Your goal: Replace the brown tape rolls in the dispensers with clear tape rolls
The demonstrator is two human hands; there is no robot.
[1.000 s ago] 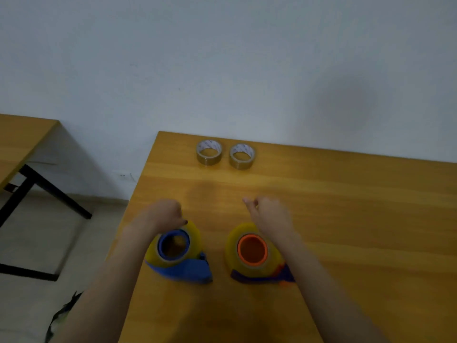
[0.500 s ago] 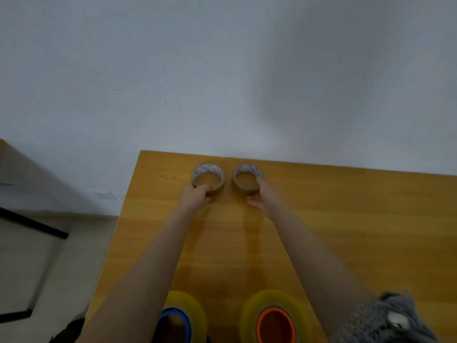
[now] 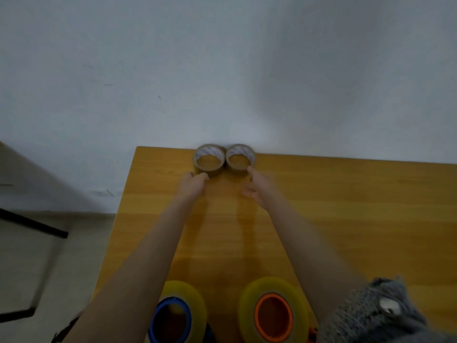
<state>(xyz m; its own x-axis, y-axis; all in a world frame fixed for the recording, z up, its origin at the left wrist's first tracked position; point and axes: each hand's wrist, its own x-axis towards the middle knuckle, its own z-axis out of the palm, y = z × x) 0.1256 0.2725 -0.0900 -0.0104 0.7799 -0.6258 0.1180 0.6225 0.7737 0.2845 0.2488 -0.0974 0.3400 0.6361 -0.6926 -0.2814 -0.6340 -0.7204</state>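
Two brown tape rolls lie flat side by side at the table's far edge, against the wall: the left roll (image 3: pixel 209 160) and the right roll (image 3: pixel 240 157). My left hand (image 3: pixel 194 184) is curled, its fingertips against the near wall of the left roll. My right hand (image 3: pixel 257 188) has its fingers apart, with the index fingertip touching the near rim of the right roll. At the near edge lie two dispensers, each carrying a yellowish clear roll: one with a blue hub (image 3: pixel 171 320), one with an orange hub (image 3: pixel 273 318).
The wooden table (image 3: pixel 346 206) butts against a pale wall (image 3: pixel 222 70). Its left edge drops to the floor (image 3: pixel 49 256), where a black frame of another table (image 3: pixel 32 222) stands. A grey knitted sleeve (image 3: pixel 376 315) covers my right upper arm.
Both hands left the dispensers and reached forward to the brown rolls. The two rolls have slid from a little inside the table to its far edge by the wall.
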